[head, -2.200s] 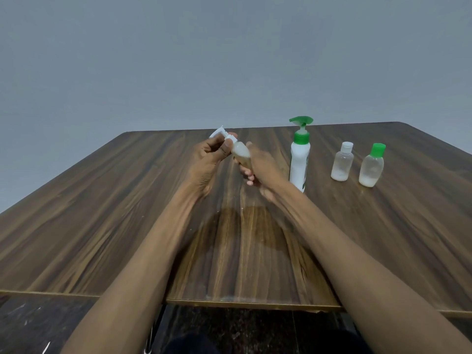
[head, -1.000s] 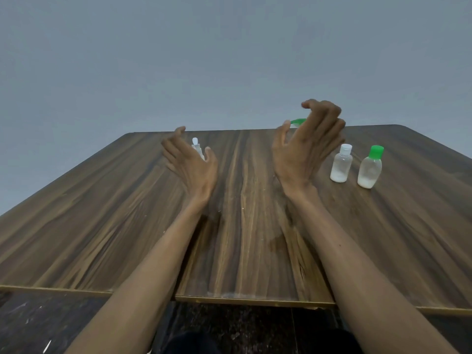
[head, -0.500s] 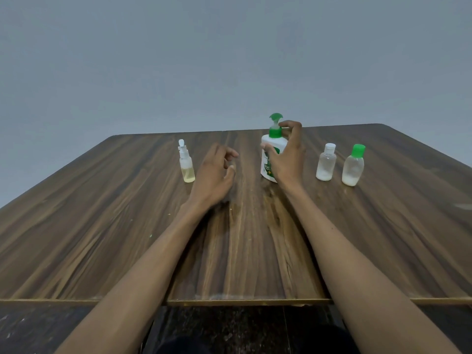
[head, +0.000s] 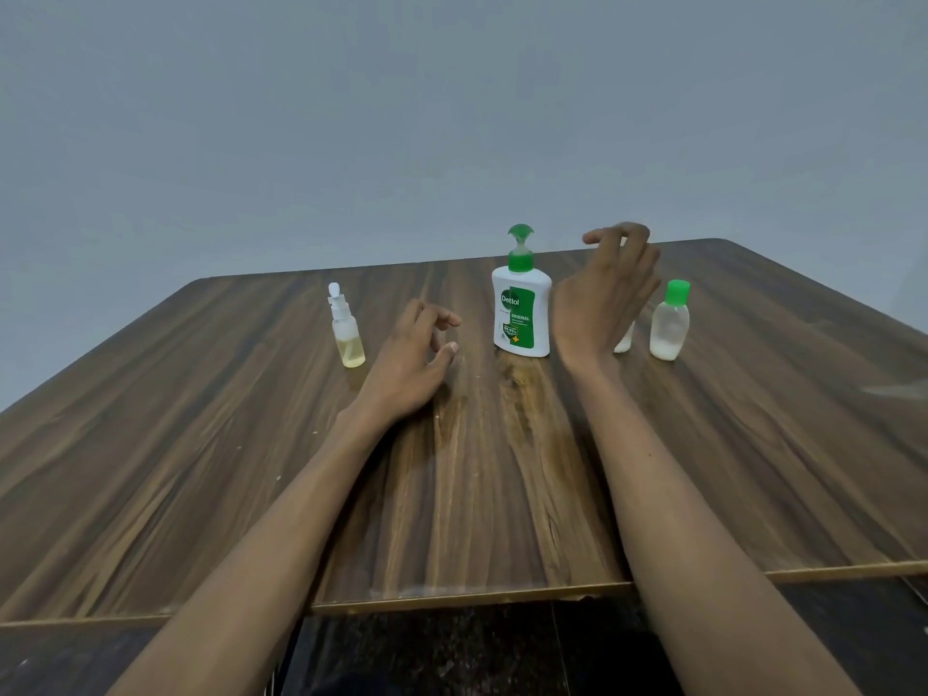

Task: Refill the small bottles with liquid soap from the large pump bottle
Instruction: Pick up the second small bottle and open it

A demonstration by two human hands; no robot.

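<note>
A white pump bottle (head: 521, 313) with a green pump and a green label stands upright toward the far middle of the brown wood-grain counter (head: 201, 444). To its left, well apart, a small spray bottle (head: 346, 331) with a white nozzle stands upright, a little yellowish liquid in its lower part. To the right stands a small clear bottle with a green cap (head: 670, 321), whitish liquid at its bottom. Between that one and the pump bottle, another small bottle (head: 624, 341) is mostly hidden behind the right hand (head: 600, 298), so only its lower edge shows. The right hand is raised above the counter just right of the pump bottle, fingers loosely spread and grasping nothing. The left hand (head: 409, 366) is low over the counter between the spray bottle and the pump bottle, fingers relaxed and slightly curled, holding nothing. The near half of the counter is bare wood, crossed only by the two forearms. Its near edge has a pale strip, chipped near the middle, with dark speckled floor below it. Behind the far edge rises a plain grey-blue wall.
</note>
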